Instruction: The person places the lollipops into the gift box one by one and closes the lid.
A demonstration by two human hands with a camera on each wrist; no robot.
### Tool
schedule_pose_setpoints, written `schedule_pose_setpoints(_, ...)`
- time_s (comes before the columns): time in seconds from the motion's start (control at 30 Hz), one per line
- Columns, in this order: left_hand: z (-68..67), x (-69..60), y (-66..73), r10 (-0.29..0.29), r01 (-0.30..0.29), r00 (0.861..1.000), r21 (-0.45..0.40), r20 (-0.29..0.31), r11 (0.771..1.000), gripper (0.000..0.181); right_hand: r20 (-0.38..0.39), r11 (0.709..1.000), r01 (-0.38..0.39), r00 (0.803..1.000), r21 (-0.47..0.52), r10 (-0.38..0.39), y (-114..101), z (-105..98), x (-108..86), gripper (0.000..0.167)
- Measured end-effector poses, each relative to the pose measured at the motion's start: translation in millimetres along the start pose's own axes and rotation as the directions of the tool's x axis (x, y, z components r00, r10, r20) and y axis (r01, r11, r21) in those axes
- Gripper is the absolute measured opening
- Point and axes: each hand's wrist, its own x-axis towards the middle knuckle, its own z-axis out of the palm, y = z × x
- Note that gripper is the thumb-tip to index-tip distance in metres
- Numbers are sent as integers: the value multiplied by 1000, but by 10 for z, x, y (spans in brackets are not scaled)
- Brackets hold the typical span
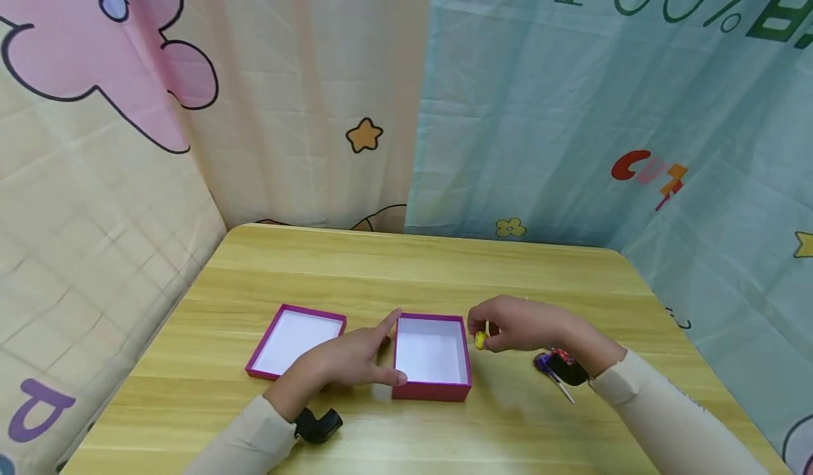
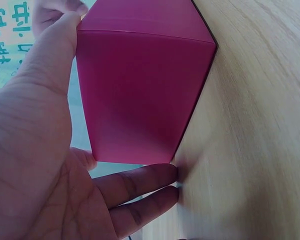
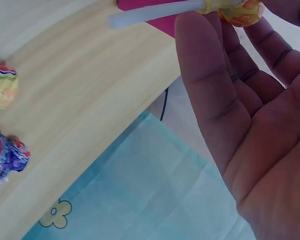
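Observation:
A magenta box (image 1: pixel 432 391) with a white inside stands uncovered on the table. The left hand (image 1: pixel 356 356) spans its left side, thumb at the near corner and a finger at the far one; in the left wrist view that hand (image 2: pixel 65 165) lies along the magenta side wall (image 2: pixel 140 95). Just right of the box, the right hand (image 1: pixel 524 325) pinches a yellow-wrapped lollipop (image 1: pixel 480 339). The right wrist view shows the lollipop's white stick (image 3: pixel 155 13) poking out past the fingers of the right hand (image 3: pixel 255 110).
The magenta-rimmed lid (image 1: pixel 298 337) lies left of the box, white inside up. Purple and red wrapped lollipops (image 1: pixel 543 363) lie by the right wrist; a yellow-wrapped one (image 3: pixel 2 89) shows near purple ones (image 3: pixel 9 152) in the right wrist view. Curtains stand behind the table (image 1: pixel 381 263).

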Motion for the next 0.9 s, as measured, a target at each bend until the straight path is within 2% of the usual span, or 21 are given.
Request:
schedule_pose_setpoints(0.13, -5, 7, -2, -4, 4, 1000, -1, -2, 1000, 116, 26, 1000, -6, 1000, 3, 5, -51, -70, 58, 10)
schedule_pose_setpoints(0.47, 5, 13, -15, -6, 6, 1000, -21, 2, 1000, 115, 53, 994, 27, 998, -106, -21, -198, -166, 215, 11)
schedule_pose_setpoints(0.7, -4, 11, -9, -16, 16, 1000, -17, 2, 1000, 115, 106, 987, 57, 994, -151, -41, -338, -143, 440, 8)
schedule_pose_setpoints(0.9, -3, 11, -4, -14, 14, 1000, -20, 7, 1000, 115, 142, 986, 69, 989, -149, -47, -379, -105, 610, 10)
